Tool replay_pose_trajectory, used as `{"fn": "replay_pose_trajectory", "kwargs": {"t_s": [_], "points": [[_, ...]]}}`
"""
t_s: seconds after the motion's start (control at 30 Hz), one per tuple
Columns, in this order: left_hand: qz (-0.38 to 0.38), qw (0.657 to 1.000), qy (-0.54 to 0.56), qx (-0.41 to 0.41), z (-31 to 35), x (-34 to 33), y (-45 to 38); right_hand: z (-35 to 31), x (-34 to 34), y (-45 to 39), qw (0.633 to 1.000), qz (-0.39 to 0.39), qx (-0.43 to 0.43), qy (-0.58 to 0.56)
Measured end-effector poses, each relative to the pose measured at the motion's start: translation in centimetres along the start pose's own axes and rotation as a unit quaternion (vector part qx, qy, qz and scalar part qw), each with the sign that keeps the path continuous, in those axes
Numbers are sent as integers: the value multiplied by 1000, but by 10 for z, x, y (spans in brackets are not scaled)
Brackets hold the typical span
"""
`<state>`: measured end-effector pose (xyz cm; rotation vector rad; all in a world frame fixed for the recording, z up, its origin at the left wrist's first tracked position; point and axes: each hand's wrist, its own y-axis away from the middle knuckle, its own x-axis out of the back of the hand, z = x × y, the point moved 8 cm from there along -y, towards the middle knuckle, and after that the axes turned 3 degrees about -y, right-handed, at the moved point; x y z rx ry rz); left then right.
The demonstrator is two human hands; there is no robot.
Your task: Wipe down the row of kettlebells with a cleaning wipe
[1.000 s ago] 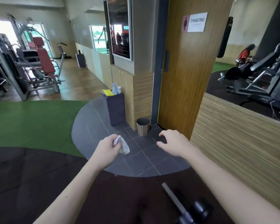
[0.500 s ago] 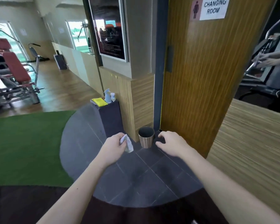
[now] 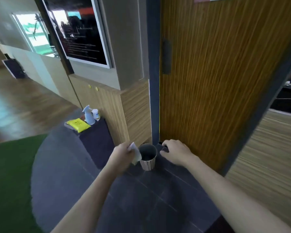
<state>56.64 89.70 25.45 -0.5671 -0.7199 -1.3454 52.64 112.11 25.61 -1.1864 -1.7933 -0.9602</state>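
Note:
My left hand (image 3: 123, 154) pinches a crumpled white cleaning wipe (image 3: 136, 153), which hangs just left of the rim of a small striped waste bin (image 3: 148, 161) on the dark tiled floor. My right hand (image 3: 175, 153) hovers to the right of the bin with loosely curled fingers and holds nothing. No kettlebells are in view.
A dark pedestal (image 3: 94, 140) left of the bin carries a yellow wipes pack (image 3: 78, 125) and two spray bottles (image 3: 89, 116). A wooden door (image 3: 217, 81) stands right behind the bin. Green turf (image 3: 8, 174) lies to the left.
The view has moved closer to the bin and door. Both hands have advanced with it, and the wipe now hangs beside the bin's rim.

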Motion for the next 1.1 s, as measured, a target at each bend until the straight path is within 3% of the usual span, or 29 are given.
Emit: {"fn": "replay_pose_trajectory", "kwargs": {"t_s": [0.33,0.63,0.93,1.1], "points": [[-64,996,-26,-62,-28,15,-245,-8,19,-189,997,9,-75,-23],[-208,961,-103,-152,-52,-65,-459,33,-19,-370,979,48,-188,-56],[-296,916,-193,-191,-64,-104,-557,43,-40,-444,949,9,-292,-119],[-327,919,-148,-165,-71,-128,-584,51,-30,-467,942,-4,-313,-119]]}}
